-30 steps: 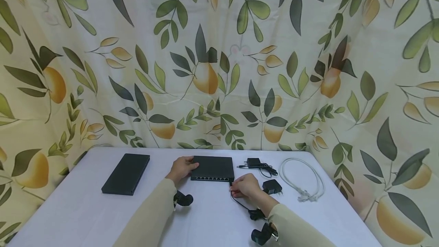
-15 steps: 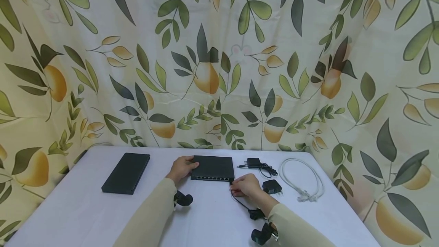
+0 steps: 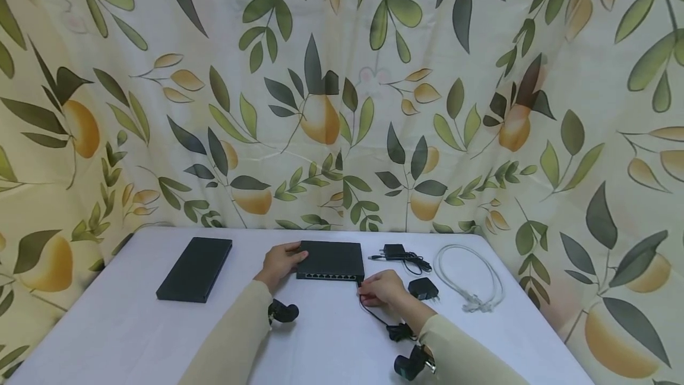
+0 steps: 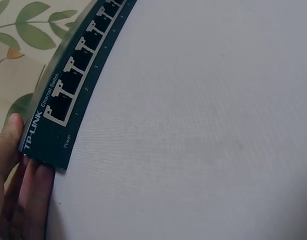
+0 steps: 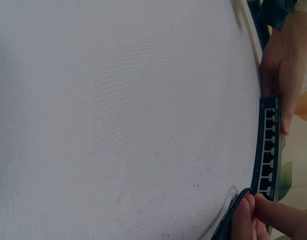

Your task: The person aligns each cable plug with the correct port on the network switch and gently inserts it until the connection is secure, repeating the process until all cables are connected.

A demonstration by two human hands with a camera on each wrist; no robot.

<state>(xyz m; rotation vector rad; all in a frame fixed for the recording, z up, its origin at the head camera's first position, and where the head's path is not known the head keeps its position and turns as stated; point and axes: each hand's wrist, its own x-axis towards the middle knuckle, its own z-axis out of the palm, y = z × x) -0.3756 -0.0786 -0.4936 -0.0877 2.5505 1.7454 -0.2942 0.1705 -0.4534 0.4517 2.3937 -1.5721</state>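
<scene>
A black network switch lies flat near the middle of the back edge of the white-covered table, its row of sockets facing the front edge. In the left wrist view its front reads "TP-LINK", "Ethernet Switch" and "Power", with the numbers 1, 2, 3, 4 and more beside the sockets. The left hand grips the switch's left end, thumb on top. The right hand, thumb and fingers nearly closed, pinches a thin black cord at the switch's front right corner; whether its tip is plugged in is hidden. The cord runs to a black bundle beside the right sleeve. Toward the back right corner lie a black adapter with coiled lead, a black plug with prongs, and a looped pale cable. A flat black box lies toward the back left corner. Behind hangs a fruit-and-leaf curtain.
</scene>
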